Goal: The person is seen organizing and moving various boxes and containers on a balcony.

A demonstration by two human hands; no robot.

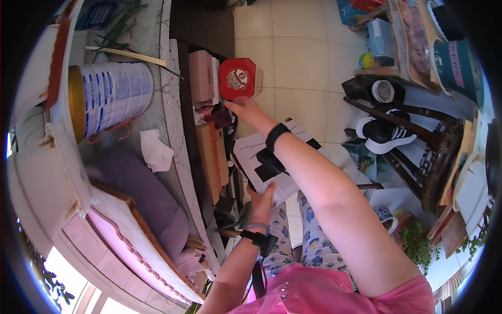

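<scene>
My left hand grips the near edge of a white box with black patches, thumb on top. The box is tilted in front of my knees, and my right forearm crosses above it. Farther out, my right hand is at the near edge of a clear plastic jar with a red lid. The thumb points left, and the other fingers are partly hidden at the jar's side. To the jar's left, pink boxes stand on the shelf under the table.
A cardboard box sits on the same shelf. The lace-covered tabletop on the left carries a large tin and a crumpled tissue. Rightward are a dark wooden chair, a sneaker and a potted plant.
</scene>
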